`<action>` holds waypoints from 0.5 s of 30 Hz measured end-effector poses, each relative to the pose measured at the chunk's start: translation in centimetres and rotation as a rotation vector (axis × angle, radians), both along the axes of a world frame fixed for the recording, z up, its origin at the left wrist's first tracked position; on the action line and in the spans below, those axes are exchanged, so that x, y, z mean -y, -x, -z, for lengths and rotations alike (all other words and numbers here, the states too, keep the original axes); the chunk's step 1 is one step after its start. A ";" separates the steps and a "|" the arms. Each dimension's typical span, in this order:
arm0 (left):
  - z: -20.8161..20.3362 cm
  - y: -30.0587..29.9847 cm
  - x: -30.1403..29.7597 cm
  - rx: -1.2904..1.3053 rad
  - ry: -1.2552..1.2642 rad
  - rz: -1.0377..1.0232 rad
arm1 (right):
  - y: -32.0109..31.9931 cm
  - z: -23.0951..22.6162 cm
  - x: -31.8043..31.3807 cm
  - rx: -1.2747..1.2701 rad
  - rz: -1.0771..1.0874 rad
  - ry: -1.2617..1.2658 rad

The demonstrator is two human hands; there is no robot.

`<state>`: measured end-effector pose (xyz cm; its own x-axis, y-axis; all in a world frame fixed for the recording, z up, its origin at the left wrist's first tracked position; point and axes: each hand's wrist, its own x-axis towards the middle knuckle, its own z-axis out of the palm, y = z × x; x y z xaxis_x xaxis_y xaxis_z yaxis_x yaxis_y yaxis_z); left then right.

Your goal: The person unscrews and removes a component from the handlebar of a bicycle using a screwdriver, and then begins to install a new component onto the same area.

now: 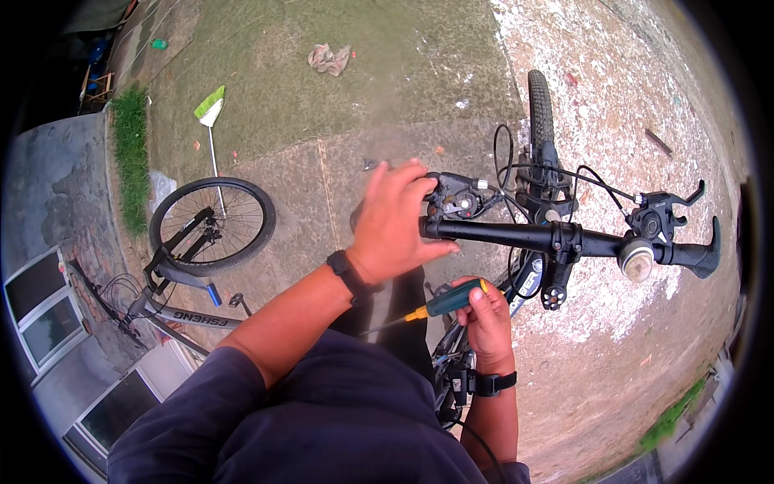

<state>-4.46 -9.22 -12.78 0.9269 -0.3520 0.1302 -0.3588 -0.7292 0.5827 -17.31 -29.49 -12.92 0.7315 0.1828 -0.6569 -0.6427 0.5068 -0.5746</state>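
A black bicycle handlebar (492, 234) runs across in front of me. My left hand (393, 218) is curled round its left end, with the thumb below the bar and the fingertips against the shifter and brake lever unit (461, 198). The unit's inner parts show on top; the hand hides the bar end. Below the bar, my right hand (486, 323) holds a screwdriver (447, 302) by its dark green and yellow handle. Its thin shaft points left, away from the bar.
Black cables (597, 184) loop ahead of the bar, near the front wheel (541, 113). A round bell (637, 258) sits by the right grip (695, 256). Another bicycle (211, 226) lies at the left, by a green broom (211, 106). A crumpled cloth (328, 59) lies farther off.
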 end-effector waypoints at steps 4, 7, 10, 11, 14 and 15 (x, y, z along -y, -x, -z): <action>0.7 0.6 -0.2 0.046 0.027 -0.034 | 0.2 0.0 0.1 0.008 -0.003 -0.001; 0.8 0.5 -0.4 0.040 0.030 -0.018 | 0.3 0.2 0.1 -0.003 -0.005 0.008; 0.1 0.1 -0.9 0.024 0.091 0.035 | 0.2 0.2 0.0 -0.017 -0.006 0.015; -0.1 0.0 -1.2 -0.011 0.121 0.044 | 0.1 0.1 0.0 -0.013 -0.013 0.017; -0.1 -0.4 -2.0 -0.091 0.186 0.038 | -0.1 0.2 -0.1 -0.003 -0.026 0.016; 0.1 -0.5 -2.1 -0.102 0.192 0.014 | -0.1 0.2 -0.1 -0.002 -0.026 0.010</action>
